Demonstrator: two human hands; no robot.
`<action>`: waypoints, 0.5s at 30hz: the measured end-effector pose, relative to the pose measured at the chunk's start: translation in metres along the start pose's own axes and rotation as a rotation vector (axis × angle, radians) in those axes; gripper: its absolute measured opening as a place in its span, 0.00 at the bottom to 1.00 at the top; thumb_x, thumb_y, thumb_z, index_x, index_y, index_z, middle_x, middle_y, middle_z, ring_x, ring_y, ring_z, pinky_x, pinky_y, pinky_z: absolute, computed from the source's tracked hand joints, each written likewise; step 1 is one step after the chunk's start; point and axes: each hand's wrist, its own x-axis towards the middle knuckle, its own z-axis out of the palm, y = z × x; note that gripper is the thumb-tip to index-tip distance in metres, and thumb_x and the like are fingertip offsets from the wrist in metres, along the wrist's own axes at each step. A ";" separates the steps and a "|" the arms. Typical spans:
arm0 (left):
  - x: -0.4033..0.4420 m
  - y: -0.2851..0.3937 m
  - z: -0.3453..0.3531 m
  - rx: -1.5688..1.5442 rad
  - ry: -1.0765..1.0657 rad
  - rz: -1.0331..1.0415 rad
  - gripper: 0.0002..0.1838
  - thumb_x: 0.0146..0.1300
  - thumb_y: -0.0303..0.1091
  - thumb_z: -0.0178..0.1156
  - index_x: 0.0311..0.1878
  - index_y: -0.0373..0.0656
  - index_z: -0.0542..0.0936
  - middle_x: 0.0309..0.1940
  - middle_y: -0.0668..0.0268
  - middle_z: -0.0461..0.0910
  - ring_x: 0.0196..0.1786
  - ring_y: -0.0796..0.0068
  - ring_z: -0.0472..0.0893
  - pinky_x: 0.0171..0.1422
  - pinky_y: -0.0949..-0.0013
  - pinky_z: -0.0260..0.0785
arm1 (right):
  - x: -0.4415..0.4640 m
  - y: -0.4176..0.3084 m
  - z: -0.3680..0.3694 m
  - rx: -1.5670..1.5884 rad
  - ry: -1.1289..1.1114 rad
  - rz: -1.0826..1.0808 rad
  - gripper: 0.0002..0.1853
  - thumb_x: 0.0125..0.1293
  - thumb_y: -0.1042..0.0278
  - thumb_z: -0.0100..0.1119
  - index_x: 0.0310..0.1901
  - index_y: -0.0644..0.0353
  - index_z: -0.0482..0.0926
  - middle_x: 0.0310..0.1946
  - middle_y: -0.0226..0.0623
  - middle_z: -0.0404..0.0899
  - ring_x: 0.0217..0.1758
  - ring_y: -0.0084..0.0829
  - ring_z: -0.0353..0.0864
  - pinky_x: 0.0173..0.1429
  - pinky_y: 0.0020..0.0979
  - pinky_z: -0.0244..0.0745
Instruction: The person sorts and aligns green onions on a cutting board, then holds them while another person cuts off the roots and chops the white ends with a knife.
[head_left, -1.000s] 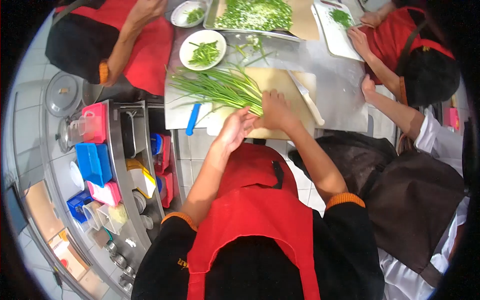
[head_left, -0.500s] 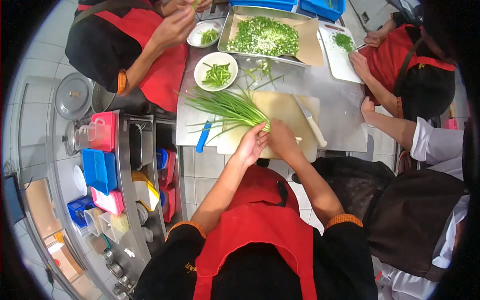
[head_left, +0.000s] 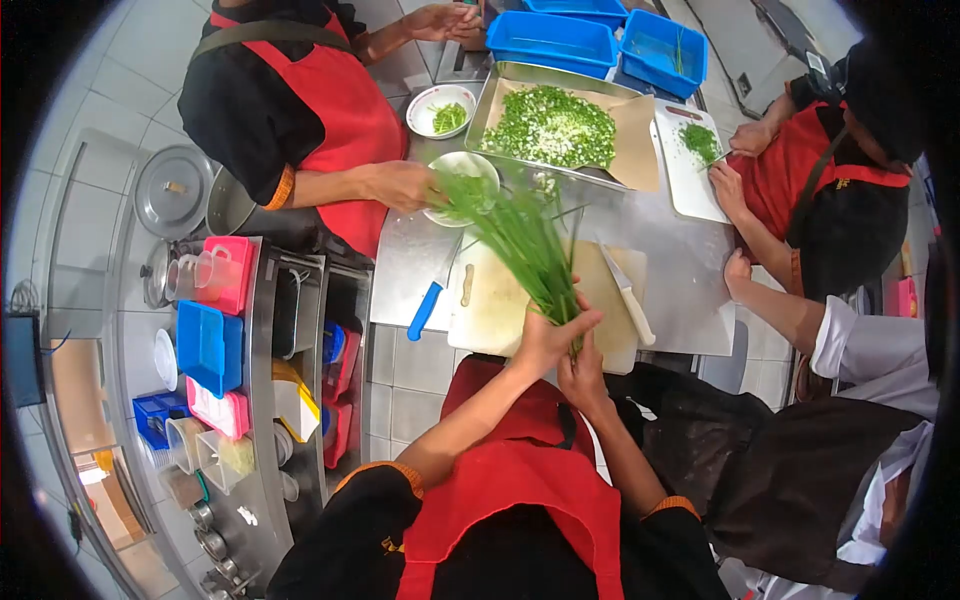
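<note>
A bunch of spring onions (head_left: 530, 255) is held up over the cutting board (head_left: 485, 325), its leafy tops tilted away to the left and blurred. My left hand (head_left: 548, 340) is closed around the lower stems. Just below it, my right hand (head_left: 583, 368) has its fingers closed at the root end, partly hidden by the left hand. A white-handled knife (head_left: 632, 305) lies on the right side of the board. To the board's left, a blue-handled knife (head_left: 427, 308) rests on the steel table (head_left: 395, 285).
A metal tray (head_left: 485, 125) of chopped spring onions stands beyond, with blue bins (head_left: 550, 40) behind. A co-worker's hand (head_left: 400, 186) is by a white bowl (head_left: 465, 165). On the right, another co-worker's hands (head_left: 738, 165) work at a white board (head_left: 685, 185). Shelving (head_left: 262, 330) stands left.
Both my hands have lifted the spring onions off the board and drawn them nearer to me, tops turned more upright. The left co-worker's hand has come down beside the bowl. The view has shifted.
</note>
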 end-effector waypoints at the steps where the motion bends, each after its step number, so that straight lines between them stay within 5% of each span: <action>1: 0.002 0.003 0.005 0.057 -0.017 0.036 0.30 0.57 0.20 0.69 0.61 0.37 0.67 0.36 0.70 0.77 0.36 0.83 0.77 0.38 0.78 0.70 | 0.002 -0.010 -0.001 0.050 0.053 -0.020 0.28 0.61 0.79 0.49 0.65 0.67 0.60 0.47 0.66 0.76 0.52 0.66 0.76 0.54 0.51 0.72; 6: 0.007 0.034 0.030 0.237 -0.091 0.173 0.25 0.56 0.22 0.71 0.55 0.37 0.71 0.30 0.72 0.74 0.31 0.85 0.74 0.34 0.78 0.68 | 0.006 -0.001 -0.005 0.034 0.070 -0.053 0.36 0.63 0.77 0.50 0.73 0.66 0.49 0.54 0.65 0.75 0.57 0.63 0.76 0.57 0.46 0.73; 8: 0.006 0.049 0.044 0.195 -0.142 0.182 0.19 0.53 0.28 0.74 0.44 0.38 0.73 0.31 0.70 0.79 0.32 0.83 0.77 0.37 0.75 0.71 | 0.022 -0.006 -0.005 -0.007 0.313 -0.273 0.28 0.60 0.75 0.59 0.64 0.65 0.67 0.44 0.56 0.81 0.45 0.55 0.82 0.47 0.42 0.76; 10: 0.010 0.044 0.046 0.336 -0.219 0.283 0.20 0.53 0.25 0.73 0.46 0.37 0.74 0.30 0.69 0.81 0.31 0.82 0.78 0.37 0.74 0.72 | 0.031 -0.003 -0.006 -0.013 0.343 -0.295 0.27 0.60 0.74 0.59 0.62 0.65 0.68 0.43 0.55 0.81 0.44 0.54 0.82 0.46 0.42 0.76; 12: 0.009 0.048 0.056 0.138 -0.190 0.343 0.25 0.52 0.25 0.73 0.52 0.36 0.74 0.30 0.69 0.81 0.32 0.83 0.79 0.39 0.74 0.74 | 0.039 0.000 -0.007 -0.005 0.351 -0.299 0.26 0.59 0.74 0.60 0.60 0.65 0.69 0.42 0.54 0.81 0.43 0.53 0.82 0.45 0.41 0.76; 15: 0.016 0.038 0.043 0.252 -0.202 0.345 0.35 0.49 0.24 0.75 0.60 0.36 0.69 0.39 0.66 0.81 0.42 0.79 0.80 0.49 0.72 0.75 | 0.049 0.003 -0.005 0.012 0.364 -0.303 0.24 0.59 0.73 0.62 0.57 0.65 0.71 0.40 0.53 0.81 0.41 0.51 0.82 0.44 0.40 0.76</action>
